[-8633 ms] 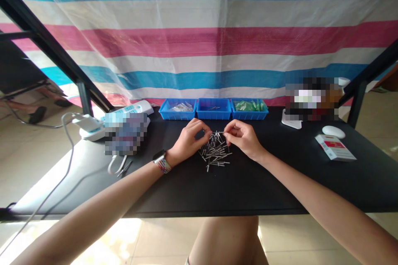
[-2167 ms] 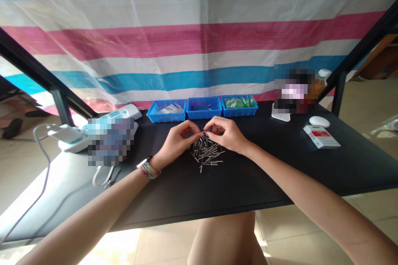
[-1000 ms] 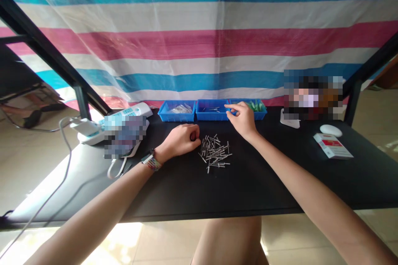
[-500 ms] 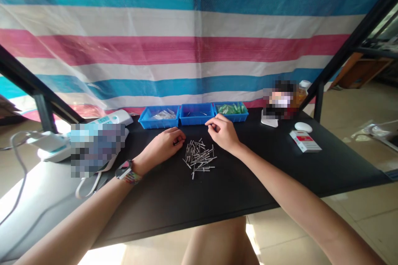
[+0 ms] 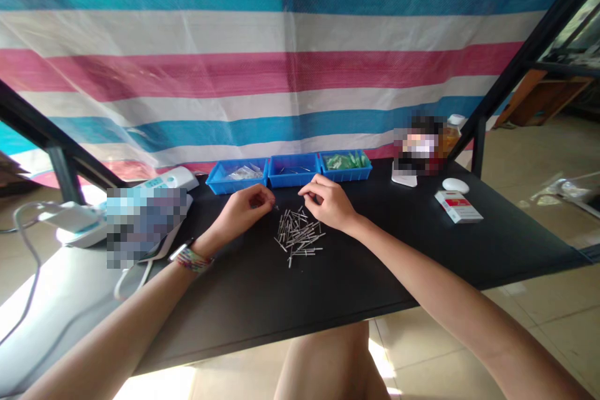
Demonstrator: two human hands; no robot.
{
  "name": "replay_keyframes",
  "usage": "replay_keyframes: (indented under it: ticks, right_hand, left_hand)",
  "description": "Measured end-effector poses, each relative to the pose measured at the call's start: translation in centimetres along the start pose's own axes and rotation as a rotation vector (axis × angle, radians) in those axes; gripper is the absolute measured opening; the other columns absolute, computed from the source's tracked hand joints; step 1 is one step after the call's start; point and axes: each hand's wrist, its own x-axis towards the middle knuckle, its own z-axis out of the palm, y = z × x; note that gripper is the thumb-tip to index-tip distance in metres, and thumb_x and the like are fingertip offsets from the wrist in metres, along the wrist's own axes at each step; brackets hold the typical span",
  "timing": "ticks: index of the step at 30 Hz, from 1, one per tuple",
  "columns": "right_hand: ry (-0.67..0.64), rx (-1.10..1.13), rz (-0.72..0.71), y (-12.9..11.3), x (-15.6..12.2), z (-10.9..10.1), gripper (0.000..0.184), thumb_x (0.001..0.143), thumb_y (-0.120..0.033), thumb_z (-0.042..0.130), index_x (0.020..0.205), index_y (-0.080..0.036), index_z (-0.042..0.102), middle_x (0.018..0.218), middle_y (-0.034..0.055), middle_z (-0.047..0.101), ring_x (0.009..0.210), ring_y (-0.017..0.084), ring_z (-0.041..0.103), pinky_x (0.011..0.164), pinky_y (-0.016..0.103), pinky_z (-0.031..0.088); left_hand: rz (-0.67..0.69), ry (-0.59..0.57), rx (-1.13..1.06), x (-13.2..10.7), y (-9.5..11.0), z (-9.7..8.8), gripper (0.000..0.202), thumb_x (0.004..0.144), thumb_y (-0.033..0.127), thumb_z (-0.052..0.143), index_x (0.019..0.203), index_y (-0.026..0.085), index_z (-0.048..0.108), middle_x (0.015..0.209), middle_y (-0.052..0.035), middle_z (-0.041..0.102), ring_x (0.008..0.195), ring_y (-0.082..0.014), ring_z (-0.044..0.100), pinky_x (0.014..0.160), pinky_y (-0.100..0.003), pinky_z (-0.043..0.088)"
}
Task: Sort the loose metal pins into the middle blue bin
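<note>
A loose pile of thin silvery blind rivets [image 5: 299, 234] lies on the black table [image 5: 262, 306] between my hands. On its left side, my left hand [image 5: 248, 209] is pinched, thumb against fingertips; a tiny glint shows at the tips, too small to name. My right hand [image 5: 329, 203] hovers at the pile's upper right edge with fingers curled into a pinch, and whatever they hold is hidden. Just beyond my hands stands the middle blue tray [image 5: 293, 180], with a few thin metal pieces inside.
The left blue tray [image 5: 237, 186] holds clear plastic bags, the right blue tray [image 5: 349, 174] green packets. A power strip [image 5: 173, 180] and cables lie left. On the right are a red-and-white box [image 5: 459, 206], a white oval case [image 5: 455, 185] and a bottle [image 5: 452, 131].
My right hand has shifted left, closer to my left hand. My left hand has turned, so its thumb and fingertips now show at the pile's edge. The view has tilted slightly.
</note>
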Motion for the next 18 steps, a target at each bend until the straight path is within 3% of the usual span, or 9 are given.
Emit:
replay_keyframes:
  ticks: [6, 11, 18]
  right_hand:
    - [-0.042, 0.25, 0.053, -1.1, 0.0, 0.4, 0.018, 0.089, -0.015, 0.07, 0.106, -0.02, 0.075, 0.104, 0.004, 0.069, 0.062, 0.01, 0.058, 0.061, 0.025, 0.05]
    - [-0.005, 0.406, 0.143, -2.1, 0.0, 0.8, 0.005, 0.088, -0.023, 0.072, 0.092, -0.02, 0.074, 0.091, 0.0024, 0.07, 0.067, 0.013, 0.063, 0.062, 0.025, 0.053]
    - [0.009, 0.524, 0.216, -2.2, 0.0, 0.8, 0.008, 0.085, -0.027, 0.075, 0.09, -0.02, 0.073, 0.086, 0.0023, 0.069, 0.07, 0.015, 0.065, 0.067, 0.028, 0.056]
  left_hand:
    - [-0.077, 0.078, -0.259, -0.2, 1.2, 0.3, 0.039, 0.08, 0.053, 0.086, 0.088, 0.017, 0.076, 0.092, -0.0092, 0.079, 0.088, -0.0239, 0.074, 0.084, -0.035, 0.059]
    - [-0.13, 0.036, -0.362, -0.7, 1.6, 0.9, 0.038, 0.075, 0.049, 0.092, 0.087, 0.017, 0.077, 0.092, -0.0086, 0.081, 0.088, -0.0239, 0.076, 0.088, -0.037, 0.06]
    - [-0.129, 0.086, -0.483, -0.7, 1.2, 1.4, 0.035, 0.074, 0.045, 0.094, 0.082, 0.017, 0.076, 0.087, -0.0072, 0.081, 0.083, -0.0212, 0.076, 0.085, -0.036, 0.06]
